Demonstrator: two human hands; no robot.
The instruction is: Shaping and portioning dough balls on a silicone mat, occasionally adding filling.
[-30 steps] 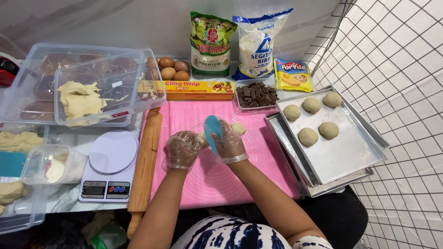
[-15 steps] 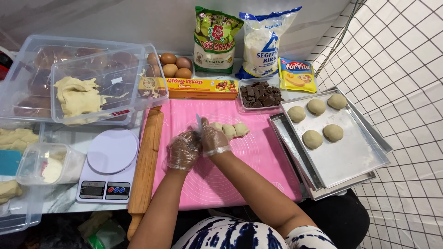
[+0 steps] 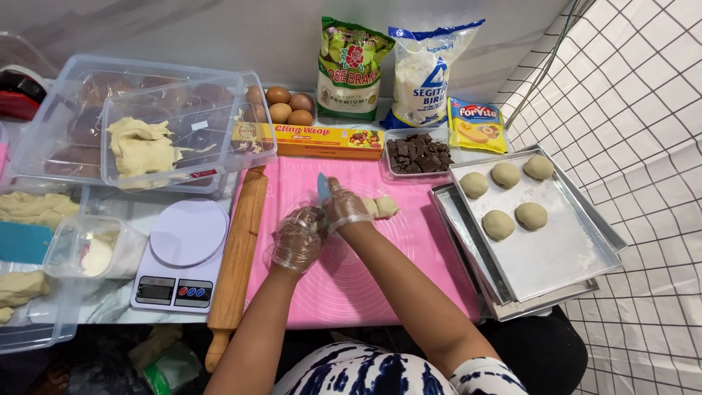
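Gloved right hand [image 3: 344, 207] grip pinching blue scraper [image 3: 322, 186] upright, beside soft pale dough pieces [image 3: 381, 207]; left hand [image 3: 296, 238] curled on pink silicone mat [image 3: 409, 249].

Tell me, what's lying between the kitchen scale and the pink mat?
In the head view, a wooden rolling pin lies lengthwise between the white kitchen scale and the pink mat, along the mat's left edge.

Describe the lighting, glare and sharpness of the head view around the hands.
Head view: light is even and soft, shadows faint; the plastic-gloved left hand and right hand catch small highlights over the pink mat; the blue scraper is slightly soft; the metal tray shows dull sheen, no harsh glare; straight edges bow a little toward the frame's sides.
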